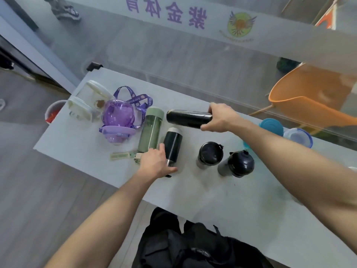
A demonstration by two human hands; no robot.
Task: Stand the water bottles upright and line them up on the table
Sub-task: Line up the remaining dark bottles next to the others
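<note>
Several bottles are on the grey table. My right hand grips one end of a long black bottle that lies on its side. My left hand curls round the lower end of a black flask with a silver collar, also lying flat. Beside it lie a green bottle, a round purple bottle with a strap and a clear bottle with white caps. Two dark bottles stand upright at centre right.
A teal-lidded container and a blue-rimmed clear container sit at the table's right. An orange basin is behind the glass wall. A black bag lies at the near edge. A red-filled bin stands left of the table.
</note>
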